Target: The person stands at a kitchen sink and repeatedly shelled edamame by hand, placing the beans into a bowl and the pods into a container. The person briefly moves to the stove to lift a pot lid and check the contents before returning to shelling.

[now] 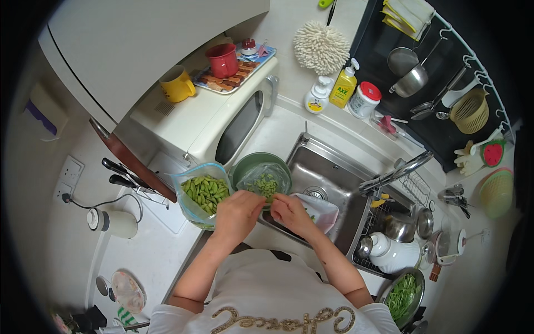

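Observation:
My left hand (238, 215) and my right hand (293, 215) meet fingertip to fingertip over the near rim of a green bowl (240, 165). Pinched between them is a small green piece, apparently an edamame pod (269, 200), mostly hidden by my fingers. A clear plastic bag (278, 170) lines the bowl and holds shelled green beans (265, 184). Left of the bowl, an open zip bag (187, 207) is full of whole edamame pods (205, 193). Under my right wrist, a white and pink bag (327, 216) with some green bits inside sits at the sink's near-left corner.
Right of the bowl is a steel sink (342, 183) with a faucet (392, 173). Beyond it stands a dish rack with a white jug (394, 254) and steel pots. A white microwave (204, 121) stands behind the pods. Knives (119, 173) and an electric kettle (112, 223) are at left.

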Motion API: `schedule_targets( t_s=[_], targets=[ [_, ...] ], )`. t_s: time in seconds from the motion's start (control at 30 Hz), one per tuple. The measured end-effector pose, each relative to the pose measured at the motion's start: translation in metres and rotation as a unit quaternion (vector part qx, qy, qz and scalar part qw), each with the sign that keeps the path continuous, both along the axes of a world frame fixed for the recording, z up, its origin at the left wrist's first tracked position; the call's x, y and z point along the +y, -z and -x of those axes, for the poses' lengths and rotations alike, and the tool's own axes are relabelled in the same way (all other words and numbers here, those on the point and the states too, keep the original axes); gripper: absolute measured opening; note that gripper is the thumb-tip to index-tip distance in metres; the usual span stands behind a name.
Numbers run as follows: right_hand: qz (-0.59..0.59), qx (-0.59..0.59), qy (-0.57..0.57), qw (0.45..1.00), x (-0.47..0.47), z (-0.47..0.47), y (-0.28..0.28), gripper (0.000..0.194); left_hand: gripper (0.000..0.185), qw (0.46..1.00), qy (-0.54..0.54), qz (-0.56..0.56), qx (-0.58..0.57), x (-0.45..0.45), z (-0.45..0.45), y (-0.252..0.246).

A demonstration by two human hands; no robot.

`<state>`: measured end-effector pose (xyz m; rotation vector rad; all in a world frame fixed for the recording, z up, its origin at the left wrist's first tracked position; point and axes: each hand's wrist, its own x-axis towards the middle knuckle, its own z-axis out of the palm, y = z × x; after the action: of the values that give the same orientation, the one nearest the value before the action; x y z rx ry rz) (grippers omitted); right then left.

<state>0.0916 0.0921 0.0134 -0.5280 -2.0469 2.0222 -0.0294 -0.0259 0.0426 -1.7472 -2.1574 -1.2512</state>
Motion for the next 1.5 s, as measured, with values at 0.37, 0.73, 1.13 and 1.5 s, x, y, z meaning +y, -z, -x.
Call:
schedule_targets(
  t_s=[0.37, 0.73, 1.13, 1.5],
  targets=[
    [0.266, -0.005, 0.081, 0.961, 0.005, -0.024, 0.018, 0.016, 0.014, 0.999, 0.043, 0.019, 0.018, 0.015, -0.026, 0.022],
    [0.141, 0.008, 0.048, 0.989, 0.000, -0.028, 0.006, 0.016, 0.009, 0.979, 0.020, 0.021, -0.203, 0.012, -0.026, 0.027],
    [-0.109, 0.015, 0.034, 0.993, 0.006, -0.033, 0.001, 0.007, 0.017, 0.825, 0.086, 0.071, -0.554, 0.014, -0.024, 0.034],
    [-0.538, 0.001, 0.118, 0.835, 0.002, -0.028, -0.013, 0.030, 0.003, 0.964, 0.115, 0.004, -0.238, 0.018, -0.029, 0.030]
  ],
)
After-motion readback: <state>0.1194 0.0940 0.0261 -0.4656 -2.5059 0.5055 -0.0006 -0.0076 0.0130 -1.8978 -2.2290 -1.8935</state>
